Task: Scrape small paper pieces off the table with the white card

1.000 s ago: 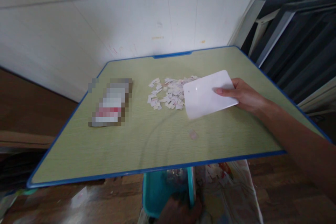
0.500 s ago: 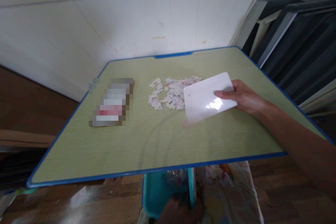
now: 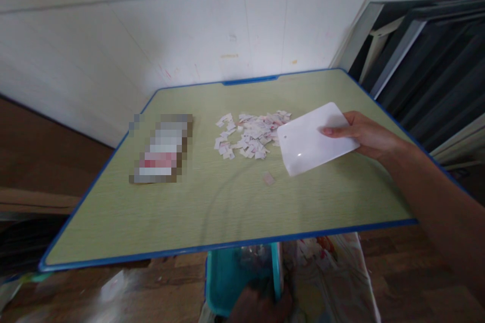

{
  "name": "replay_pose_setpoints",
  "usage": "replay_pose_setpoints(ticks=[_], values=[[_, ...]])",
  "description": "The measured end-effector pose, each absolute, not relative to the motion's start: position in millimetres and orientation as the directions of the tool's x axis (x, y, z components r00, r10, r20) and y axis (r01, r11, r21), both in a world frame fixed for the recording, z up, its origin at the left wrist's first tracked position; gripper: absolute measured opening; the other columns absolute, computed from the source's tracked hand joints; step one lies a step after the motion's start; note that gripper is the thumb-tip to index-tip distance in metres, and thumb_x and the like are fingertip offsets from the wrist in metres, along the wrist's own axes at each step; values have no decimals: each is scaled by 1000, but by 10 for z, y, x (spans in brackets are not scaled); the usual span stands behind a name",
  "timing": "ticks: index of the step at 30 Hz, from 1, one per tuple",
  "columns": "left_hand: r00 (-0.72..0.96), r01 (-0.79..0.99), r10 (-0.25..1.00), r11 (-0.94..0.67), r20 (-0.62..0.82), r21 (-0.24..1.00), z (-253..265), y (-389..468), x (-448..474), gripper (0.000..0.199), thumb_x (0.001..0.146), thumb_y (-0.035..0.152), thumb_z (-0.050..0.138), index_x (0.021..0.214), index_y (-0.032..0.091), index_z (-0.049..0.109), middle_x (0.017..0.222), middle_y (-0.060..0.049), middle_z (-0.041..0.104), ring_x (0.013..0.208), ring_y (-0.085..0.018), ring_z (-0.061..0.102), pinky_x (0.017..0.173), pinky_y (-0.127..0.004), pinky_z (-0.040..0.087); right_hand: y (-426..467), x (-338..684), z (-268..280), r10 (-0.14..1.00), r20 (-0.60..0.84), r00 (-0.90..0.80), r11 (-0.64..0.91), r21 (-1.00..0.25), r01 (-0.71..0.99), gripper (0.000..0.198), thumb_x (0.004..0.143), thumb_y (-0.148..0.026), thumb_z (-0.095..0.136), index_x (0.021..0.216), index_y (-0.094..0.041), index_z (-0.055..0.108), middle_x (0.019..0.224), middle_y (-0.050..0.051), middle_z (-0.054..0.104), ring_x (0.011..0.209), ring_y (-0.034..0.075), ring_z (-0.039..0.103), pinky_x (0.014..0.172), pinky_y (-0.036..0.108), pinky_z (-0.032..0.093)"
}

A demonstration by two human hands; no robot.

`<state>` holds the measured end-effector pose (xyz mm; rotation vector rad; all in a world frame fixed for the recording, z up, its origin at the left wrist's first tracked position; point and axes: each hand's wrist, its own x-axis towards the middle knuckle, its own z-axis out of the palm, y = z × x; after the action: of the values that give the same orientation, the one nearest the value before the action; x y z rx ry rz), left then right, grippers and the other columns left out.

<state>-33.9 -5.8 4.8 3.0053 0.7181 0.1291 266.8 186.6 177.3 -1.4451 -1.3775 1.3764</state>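
My right hand grips a thin white plastic sheet with rounded corners and a small hole, thumb lying on its upper face. The sheet is tilted above the table, right of a loose pile of small paper scraps. One pinkish scrap lies apart, nearer the front. Below the table's front edge, my left hand is closed on the right wall of a teal plastic bin, in dim, blurred view. Something clear and shiny sits inside the bin.
The table has a greenish top with a blue rim and stands against a white wall. A pixelated flat object lies on its left side. Dark panels lean at the right. Patterned cloth hangs below the front edge.
My right hand has moved the white sheet a little to the right, away from the pile, uncovering more scraps and the lone pinkish one. My left hand stays at the bin.
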Motion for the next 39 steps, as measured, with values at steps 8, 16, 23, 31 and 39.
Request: replay_pose_setpoints(ticks=[8,16,23,31,39], values=[[871,472,480,-877,103,87,32,-66,-341,40,66,13,49,105,17,52,51,-1,57,38,-18,49,34,-27,42,1862,2607,1761,962,-225,-152,-188,-956,225,26,59,-36,65,76,-17,63,71,3,64,54,12,55,45,22,39],[871,466,473,-881,130,84,36,-41,-323,40,64,10,47,104,16,53,51,-1,57,37,-17,48,31,-26,40,1845,2536,1720,953,-229,-197,-189,-960,205,29,57,-34,66,81,-17,64,76,2,64,58,12,56,50,23,42],[873,465,470,-883,133,70,43,-55,-333,39,62,13,51,101,17,54,49,0,57,36,-17,49,32,-26,41,1863,2601,1766,983,-181,8,-180,-976,126,27,56,-34,67,78,-19,64,78,3,64,60,13,57,50,24,44],[883,453,451,-891,132,16,108,-23,-318,34,64,11,51,97,18,54,49,3,53,36,-14,46,33,-22,41,1871,2586,1710,985,-144,91,-150,-987,65,30,54,-34,69,78,-17,64,80,4,65,60,13,58,53,25,46],[895,440,440,-898,75,15,92,-26,-323,43,62,11,53,105,15,50,51,2,55,38,-15,49,33,-24,42,1869,2481,1654,988,-138,-70,-129,-985,115,21,54,-30,69,72,-18,66,75,3,65,57,12,57,50,23,44]])
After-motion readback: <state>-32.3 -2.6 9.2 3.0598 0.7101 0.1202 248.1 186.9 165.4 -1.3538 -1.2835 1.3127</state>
